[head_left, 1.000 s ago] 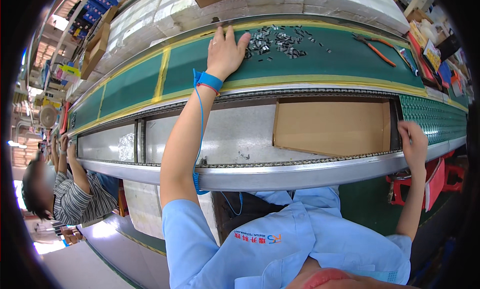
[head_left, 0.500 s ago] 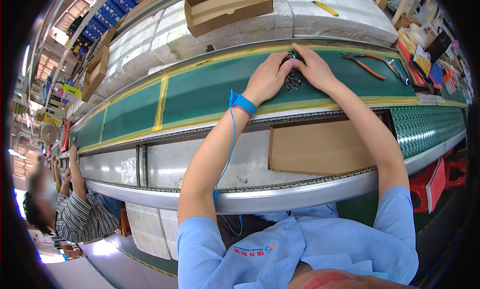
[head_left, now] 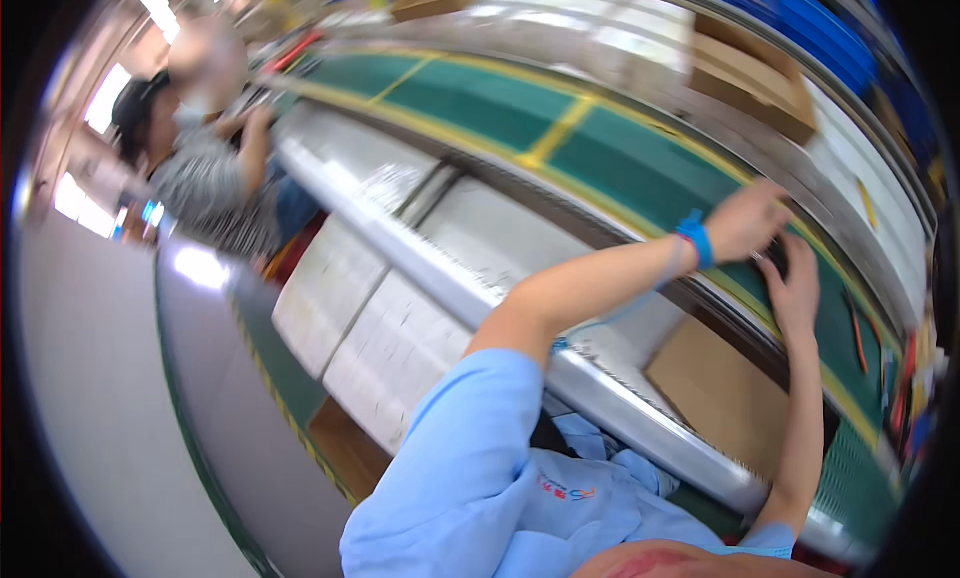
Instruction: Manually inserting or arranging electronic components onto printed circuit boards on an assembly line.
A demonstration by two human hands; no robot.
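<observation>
Left hand (head_left: 745, 223) and right hand (head_left: 797, 283) are nearly together at right of frame, fingers curled in; can't tell if they're pinching anything. Green work surface (head_left: 640, 170) runs from there toward the upper left, yellow tape (head_left: 556, 133) along its edges. Cardboard tray (head_left: 720, 388) is lower right, then blurry orange-handled pliers (head_left: 857, 336) far right, and tiny dark pieces (head_left: 773, 250) between the hands.
</observation>
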